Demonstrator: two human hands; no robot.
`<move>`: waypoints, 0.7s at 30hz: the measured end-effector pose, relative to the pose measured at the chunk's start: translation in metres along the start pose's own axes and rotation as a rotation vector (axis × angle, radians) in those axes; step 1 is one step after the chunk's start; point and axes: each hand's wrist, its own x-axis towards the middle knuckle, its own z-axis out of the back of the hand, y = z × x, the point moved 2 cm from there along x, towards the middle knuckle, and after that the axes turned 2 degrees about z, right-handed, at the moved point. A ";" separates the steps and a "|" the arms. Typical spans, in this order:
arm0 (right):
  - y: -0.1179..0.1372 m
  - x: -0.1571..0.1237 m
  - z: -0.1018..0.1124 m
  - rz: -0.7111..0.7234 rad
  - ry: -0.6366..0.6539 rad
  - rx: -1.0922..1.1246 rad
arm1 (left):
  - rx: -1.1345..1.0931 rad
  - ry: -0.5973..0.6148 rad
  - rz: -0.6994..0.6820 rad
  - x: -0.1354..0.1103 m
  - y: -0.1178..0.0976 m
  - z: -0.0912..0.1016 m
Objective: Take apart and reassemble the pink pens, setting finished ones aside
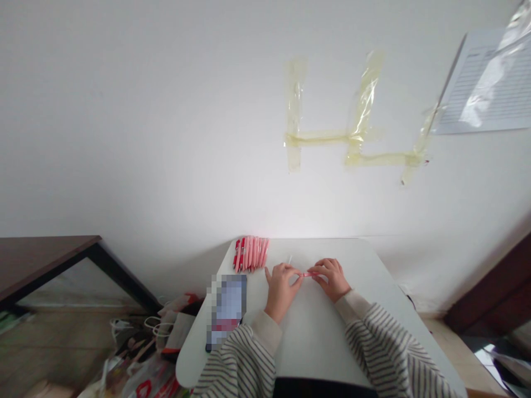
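Note:
Between my two hands, just above the white table (315, 342), is a slim pink pen (308, 274), lying level. My left hand (282, 284) pinches its left end between thumb and fingertips. Its right end is in the fingertips of my right hand (332, 278). My fingers cover most of the pen, so only a short middle part shows. A row of several pink and red pens (252, 253) lies side by side at the table's back left. Behind my left hand, a small clear or white strip (290, 258) rests on the tabletop.
A pixelated phone-like object (227, 309) lies at the table's left edge. Bags and clutter (153, 348) fill the floor to the left, below a dark brown table (50, 249). The wall behind carries yellowish tape (323, 138) and a taped paper sheet (460, 88).

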 end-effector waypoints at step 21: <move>0.002 0.003 0.005 -0.040 -0.101 0.061 | 0.023 -0.036 0.022 0.003 0.011 -0.004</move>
